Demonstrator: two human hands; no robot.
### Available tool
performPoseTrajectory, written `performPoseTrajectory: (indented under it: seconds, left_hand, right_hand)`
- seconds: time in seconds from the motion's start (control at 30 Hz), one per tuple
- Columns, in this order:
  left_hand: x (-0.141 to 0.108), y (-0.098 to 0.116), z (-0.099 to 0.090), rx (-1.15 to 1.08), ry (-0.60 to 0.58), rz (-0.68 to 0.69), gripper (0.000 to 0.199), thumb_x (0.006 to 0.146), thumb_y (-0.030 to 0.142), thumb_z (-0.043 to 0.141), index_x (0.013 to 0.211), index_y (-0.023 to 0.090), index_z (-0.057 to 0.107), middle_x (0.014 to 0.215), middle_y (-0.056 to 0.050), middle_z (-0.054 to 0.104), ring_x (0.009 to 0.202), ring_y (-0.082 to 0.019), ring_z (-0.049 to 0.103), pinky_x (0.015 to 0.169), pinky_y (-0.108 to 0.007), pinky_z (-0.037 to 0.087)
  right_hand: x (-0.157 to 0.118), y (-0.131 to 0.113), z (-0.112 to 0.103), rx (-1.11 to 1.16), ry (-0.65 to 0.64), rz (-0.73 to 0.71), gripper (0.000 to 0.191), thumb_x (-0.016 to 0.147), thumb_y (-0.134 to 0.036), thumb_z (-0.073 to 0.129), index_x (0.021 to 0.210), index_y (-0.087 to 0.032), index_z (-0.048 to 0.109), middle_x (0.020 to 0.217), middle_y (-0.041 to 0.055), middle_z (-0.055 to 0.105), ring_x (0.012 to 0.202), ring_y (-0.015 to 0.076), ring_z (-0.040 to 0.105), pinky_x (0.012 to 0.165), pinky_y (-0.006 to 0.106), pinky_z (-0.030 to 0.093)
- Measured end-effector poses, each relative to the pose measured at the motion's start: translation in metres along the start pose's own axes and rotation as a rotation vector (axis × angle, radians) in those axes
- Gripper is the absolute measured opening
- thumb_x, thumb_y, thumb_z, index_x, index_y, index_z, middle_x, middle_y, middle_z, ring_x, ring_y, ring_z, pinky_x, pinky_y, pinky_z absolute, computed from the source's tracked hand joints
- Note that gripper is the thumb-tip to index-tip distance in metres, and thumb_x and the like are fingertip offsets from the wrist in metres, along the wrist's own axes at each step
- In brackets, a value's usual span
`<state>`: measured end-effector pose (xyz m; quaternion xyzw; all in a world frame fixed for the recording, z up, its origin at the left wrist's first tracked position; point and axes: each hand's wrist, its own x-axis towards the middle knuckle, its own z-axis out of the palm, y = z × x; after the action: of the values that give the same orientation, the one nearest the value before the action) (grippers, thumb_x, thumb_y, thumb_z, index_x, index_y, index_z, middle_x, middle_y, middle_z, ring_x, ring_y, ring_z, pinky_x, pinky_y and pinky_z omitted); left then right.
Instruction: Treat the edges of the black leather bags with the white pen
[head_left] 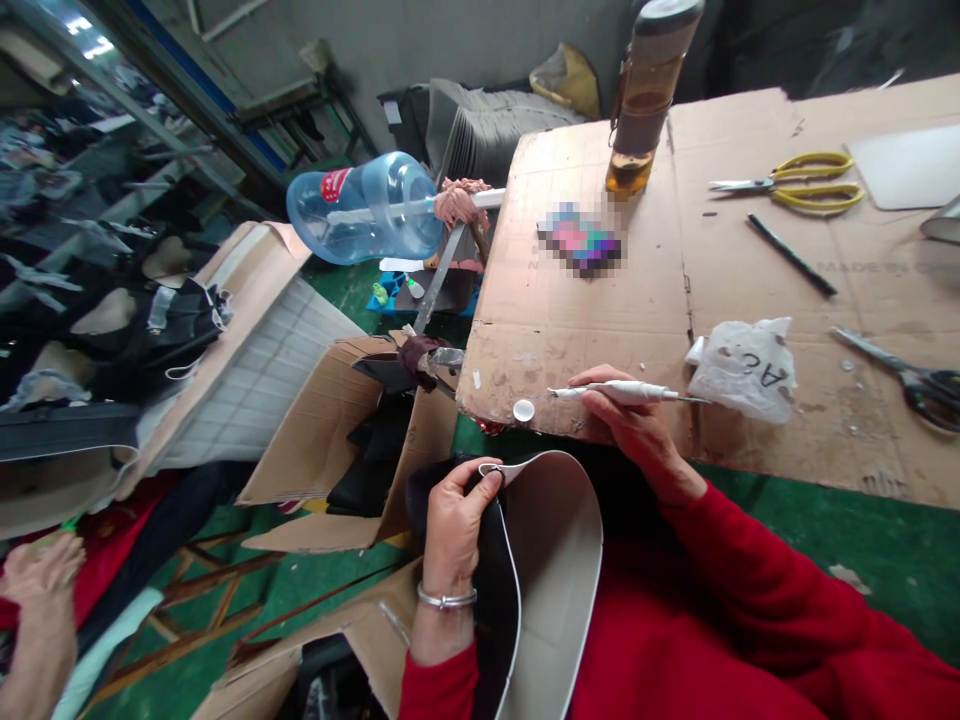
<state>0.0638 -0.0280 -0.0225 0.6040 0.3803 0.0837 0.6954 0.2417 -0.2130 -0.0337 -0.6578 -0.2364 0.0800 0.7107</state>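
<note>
My left hand (457, 510) pinches the top edge of a curved, flexible piece (559, 550), black on one face and pale grey on the other. The piece hangs down in front of my body, below the table edge. Over the near edge of the table, my right hand (634, 430) grips a slim white pen-like tool (637, 391) with a thin metal end pointing right. A small round white cap (523, 410) lies on the table left of that hand. Just beyond the tool's right end sits a crumpled white plastic bag (746, 370) with dark lettering.
Yellow-handled scissors (814, 185), black-handled scissors (926, 385), a black stick (791, 255), a bottle of brown liquid (649, 100) and a blurred-out colourful item (581, 240) are on the cardboard-covered table (585, 330). Left stand a blue water jug (367, 208) and open cardboard boxes (307, 430). Another person's hand (45, 570) shows far left.
</note>
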Motion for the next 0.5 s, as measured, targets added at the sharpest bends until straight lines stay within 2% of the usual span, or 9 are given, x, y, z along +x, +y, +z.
performPoseTrajectory:
  seconds: [0.13, 0.23, 0.37, 0.5]
  left_hand:
    - [-0.003, 0.001, -0.005, -0.018, 0.043, 0.027, 0.028, 0.068, 0.033, 0.088, 0.090, 0.016, 0.081, 0.085, -0.005, 0.076, 0.076, -0.017, 0.067, 0.073, -0.025, 0.051]
    - [-0.004, 0.008, -0.019, -0.165, 0.156, 0.024, 0.030, 0.062, 0.031, 0.089, 0.087, 0.016, 0.079, 0.077, -0.002, 0.074, 0.067, -0.015, 0.065, 0.065, -0.024, 0.050]
    - [-0.015, 0.027, -0.064, -0.378, 0.411, 0.083, 0.035, 0.052, 0.028, 0.090, 0.082, 0.017, 0.075, 0.072, 0.002, 0.072, 0.062, -0.014, 0.064, 0.063, -0.024, 0.052]
    - [-0.041, 0.044, -0.121, -0.420, 0.718, 0.137, 0.033, 0.059, 0.030, 0.084, 0.089, 0.021, 0.074, 0.074, 0.004, 0.074, 0.071, -0.020, 0.069, 0.073, -0.032, 0.056]
  right_hand:
    - [-0.001, 0.000, 0.001, -0.032, 0.016, 0.017, 0.019, 0.094, -0.041, 0.071, 0.097, -0.023, 0.075, 0.099, 0.0034, 0.070, 0.092, 0.0219, 0.064, 0.083, 0.031, 0.052]
    - [-0.003, 0.000, 0.001, -0.070, 0.042, 0.031, 0.019, 0.093, -0.042, 0.071, 0.095, -0.024, 0.076, 0.099, 0.0035, 0.072, 0.092, 0.0228, 0.065, 0.082, 0.033, 0.053]
    - [-0.006, 0.003, -0.001, -0.125, 0.082, 0.030, 0.020, 0.092, -0.044, 0.072, 0.095, -0.026, 0.077, 0.098, 0.0039, 0.073, 0.091, 0.0248, 0.066, 0.081, 0.035, 0.053]
    - [-0.008, 0.007, -0.004, -0.193, 0.098, 0.071, 0.022, 0.088, -0.049, 0.074, 0.093, -0.029, 0.078, 0.099, 0.0071, 0.073, 0.088, 0.0278, 0.066, 0.075, 0.039, 0.053]
